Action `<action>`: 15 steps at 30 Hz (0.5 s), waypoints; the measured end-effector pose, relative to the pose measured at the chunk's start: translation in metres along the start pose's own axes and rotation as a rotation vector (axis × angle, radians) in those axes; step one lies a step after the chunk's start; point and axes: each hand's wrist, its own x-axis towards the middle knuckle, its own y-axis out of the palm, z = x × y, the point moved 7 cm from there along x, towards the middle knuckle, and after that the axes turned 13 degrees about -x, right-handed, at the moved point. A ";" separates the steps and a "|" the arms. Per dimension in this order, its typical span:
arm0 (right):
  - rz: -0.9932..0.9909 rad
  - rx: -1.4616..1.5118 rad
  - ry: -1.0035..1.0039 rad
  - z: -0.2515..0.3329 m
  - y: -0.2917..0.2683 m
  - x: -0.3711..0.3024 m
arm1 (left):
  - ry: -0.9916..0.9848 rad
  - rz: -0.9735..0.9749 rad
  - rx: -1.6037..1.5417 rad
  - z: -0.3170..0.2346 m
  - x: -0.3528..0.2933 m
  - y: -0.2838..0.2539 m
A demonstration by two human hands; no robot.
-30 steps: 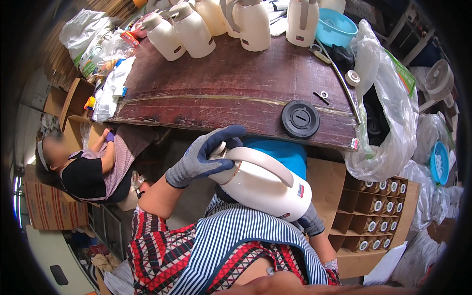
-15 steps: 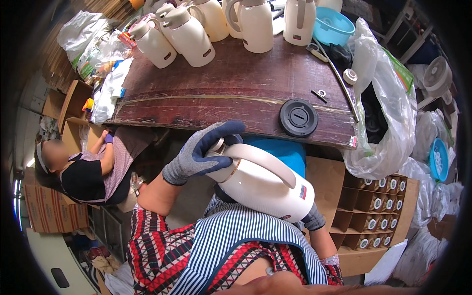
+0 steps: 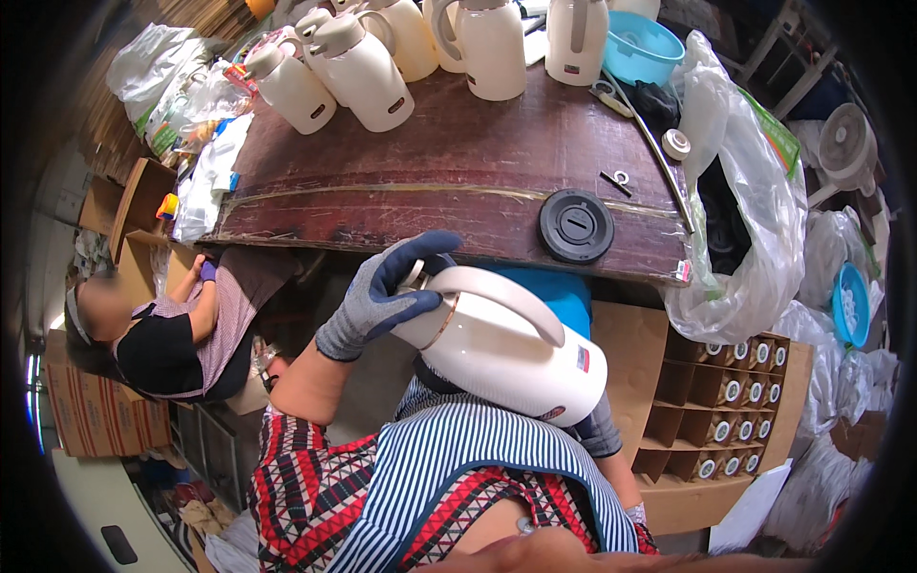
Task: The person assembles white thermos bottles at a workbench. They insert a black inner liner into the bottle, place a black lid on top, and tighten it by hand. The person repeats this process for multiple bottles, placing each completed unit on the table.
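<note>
A white thermos jug (image 3: 511,358) lies tilted across my front, its lid end up to the left and its base down to the right. My left hand (image 3: 394,296), in a grey and dark blue glove, is closed round the lid end, thumb on the neck by the handle. Under the base, my gloved right hand (image 3: 599,432) supports the jug; its fingers are hidden behind it. On the table (image 3: 382,215), just past the jug, rests a black round cap with a slot (image 3: 576,225). Near the cap are a small ring (image 3: 622,178) and a short black rod (image 3: 614,184).
Several white jugs (image 3: 358,76) and a blue basin (image 3: 642,50) stand at the table's back. A plastic bag (image 3: 740,277) hangs at its right end. Below is a divided carton (image 3: 659,468) holding several pieces. A co-worker (image 3: 162,349) sits at left.
The jug has shifted slightly left and rolled a little, so more of its underside label shows. My left hand moves with it; my right hand has slid further behind the base.
</note>
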 end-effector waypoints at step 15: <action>-0.193 -0.428 -0.085 0.061 -0.089 0.017 | -0.175 -0.229 -0.354 0.055 0.006 -0.036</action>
